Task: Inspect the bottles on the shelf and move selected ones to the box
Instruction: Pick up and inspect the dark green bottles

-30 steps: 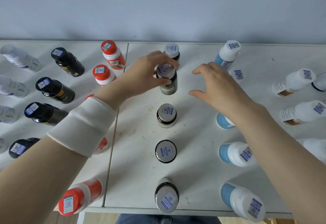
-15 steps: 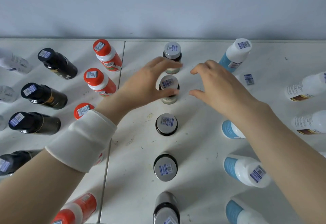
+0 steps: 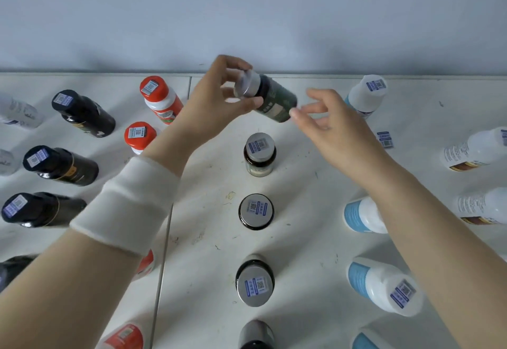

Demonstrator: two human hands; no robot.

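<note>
A dark green bottle (image 3: pixel 277 101) with a silver cap is held in the air over the back of the white shelf (image 3: pixel 315 184). It is tilted, cap to the left. My left hand (image 3: pixel 208 109) grips it at the cap and neck. My right hand (image 3: pixel 337 129) is just to its right, fingers loosely curled, with one fingertip at the bottle's base. Below stands a column of silver-capped dark bottles (image 3: pixel 259 153), (image 3: pixel 256 211), (image 3: pixel 255 282), each with a blue code sticker on its cap. No box is in view.
Red-capped bottles (image 3: pixel 157 99) and black bottles (image 3: pixel 82 114) stand to the left. White and blue bottles (image 3: pixel 384 285) and white bottles (image 3: pixel 474 151) stand to the right. A loose sticker (image 3: pixel 384 138) lies on the shelf. A grey wall rises right behind.
My left hand has lifted the silver-capped bottle off the shelf and tilted it. My right hand has moved up to its base. The view has shifted closer.
</note>
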